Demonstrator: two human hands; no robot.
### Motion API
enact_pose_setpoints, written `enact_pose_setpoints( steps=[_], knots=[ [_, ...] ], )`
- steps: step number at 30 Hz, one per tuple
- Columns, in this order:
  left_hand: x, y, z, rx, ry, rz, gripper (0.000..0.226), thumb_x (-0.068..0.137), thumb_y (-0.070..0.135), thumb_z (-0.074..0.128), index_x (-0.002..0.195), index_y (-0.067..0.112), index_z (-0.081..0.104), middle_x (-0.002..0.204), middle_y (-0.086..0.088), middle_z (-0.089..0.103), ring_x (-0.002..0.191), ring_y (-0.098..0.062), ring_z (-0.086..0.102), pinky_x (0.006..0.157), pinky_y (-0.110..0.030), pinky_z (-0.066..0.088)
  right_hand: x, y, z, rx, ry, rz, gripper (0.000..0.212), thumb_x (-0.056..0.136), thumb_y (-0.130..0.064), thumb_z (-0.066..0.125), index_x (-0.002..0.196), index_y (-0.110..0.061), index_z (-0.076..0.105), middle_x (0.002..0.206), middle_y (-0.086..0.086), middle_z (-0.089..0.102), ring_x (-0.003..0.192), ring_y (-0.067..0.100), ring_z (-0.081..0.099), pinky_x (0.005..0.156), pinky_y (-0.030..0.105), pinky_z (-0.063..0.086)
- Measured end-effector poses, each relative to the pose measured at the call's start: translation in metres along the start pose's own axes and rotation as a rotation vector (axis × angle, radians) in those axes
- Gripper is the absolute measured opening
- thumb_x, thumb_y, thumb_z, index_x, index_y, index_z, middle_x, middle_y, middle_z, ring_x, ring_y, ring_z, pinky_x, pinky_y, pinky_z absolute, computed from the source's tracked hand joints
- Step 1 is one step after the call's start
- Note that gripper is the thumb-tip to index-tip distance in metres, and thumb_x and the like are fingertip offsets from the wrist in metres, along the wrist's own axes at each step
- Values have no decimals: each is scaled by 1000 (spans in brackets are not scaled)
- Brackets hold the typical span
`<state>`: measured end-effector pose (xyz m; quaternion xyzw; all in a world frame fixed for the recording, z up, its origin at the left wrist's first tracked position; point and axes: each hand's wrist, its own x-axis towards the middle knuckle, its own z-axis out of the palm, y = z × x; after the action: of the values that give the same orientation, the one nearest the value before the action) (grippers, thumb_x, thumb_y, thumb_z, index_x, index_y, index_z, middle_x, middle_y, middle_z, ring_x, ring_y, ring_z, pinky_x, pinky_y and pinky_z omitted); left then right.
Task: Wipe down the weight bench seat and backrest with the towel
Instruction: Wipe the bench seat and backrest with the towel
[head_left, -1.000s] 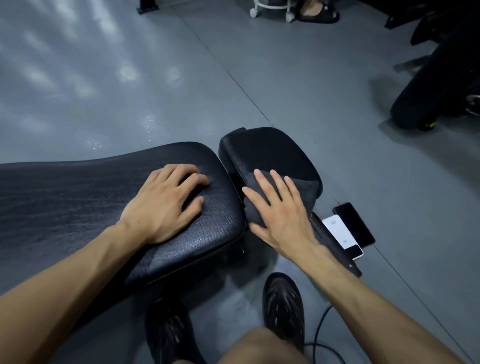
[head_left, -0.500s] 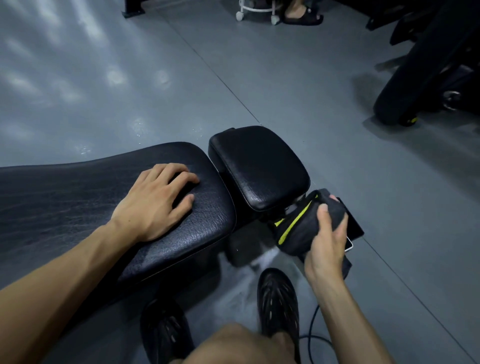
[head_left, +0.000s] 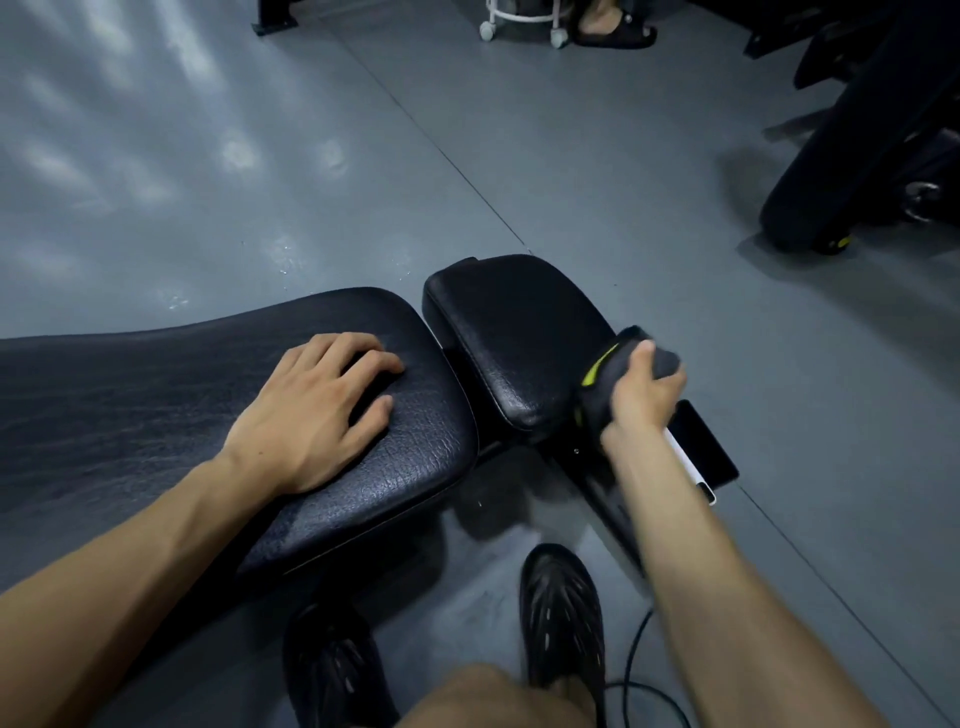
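The black textured backrest (head_left: 130, 415) stretches from the left edge to the middle. Right of it, across a narrow gap, sits the smaller black seat pad (head_left: 519, 338). My left hand (head_left: 311, 410) rests on the backrest's right end, fingers slightly bent. My right hand (head_left: 644, 400) grips a bunched dark towel with a yellow-green stripe (head_left: 602, 374) against the seat pad's right edge. Part of the towel is hidden under my fingers.
A black phone (head_left: 701, 447) and a white device (head_left: 691, 467) lie on the grey floor just right of my right hand. My two black shoes (head_left: 561, 623) stand below the bench, with a cable beside them. Dark gym equipment (head_left: 841, 156) stands far right; a wheeled stool base (head_left: 519, 21) is at the top.
My right hand took the towel off the seat pad's top, bunched it low beside the pad, then lifted it against the pad's right edge. The left hand stayed on the backrest.
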<state>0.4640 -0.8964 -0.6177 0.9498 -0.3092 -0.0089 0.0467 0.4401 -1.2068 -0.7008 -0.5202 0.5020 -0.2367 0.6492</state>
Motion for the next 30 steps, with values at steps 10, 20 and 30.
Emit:
enact_pose_setpoints(
  steps=[10, 20, 30],
  knots=[
    [0, 2, -1, 3, -25, -5, 42, 100, 48, 37, 133, 30, 54, 135, 6, 49, 128, -22, 45, 109, -41, 35, -24, 27, -9, -260, -206, -208, 78, 95, -56, 50, 159, -24, 21, 164, 4, 30, 147, 21, 37, 120, 38, 32],
    [1, 2, -1, 4, -37, -13, 40, 99, 46, 40, 132, 30, 54, 134, 7, 49, 128, -22, 47, 109, -38, 33, 50, -28, -12, -579, -464, -63, 54, 91, -58, 64, 123, -16, 54, 120, -1, 66, 106, 14, 65, 92, 31, 51],
    [4, -1, -1, -7, -62, -9, 39, 99, 46, 42, 134, 31, 53, 136, 7, 49, 132, -22, 46, 114, -41, 34, 71, -71, 82, -1086, -623, -289, 86, 85, -78, 49, 124, -2, 64, 124, 18, 67, 117, 37, 63, 97, 42, 50]
  ],
)
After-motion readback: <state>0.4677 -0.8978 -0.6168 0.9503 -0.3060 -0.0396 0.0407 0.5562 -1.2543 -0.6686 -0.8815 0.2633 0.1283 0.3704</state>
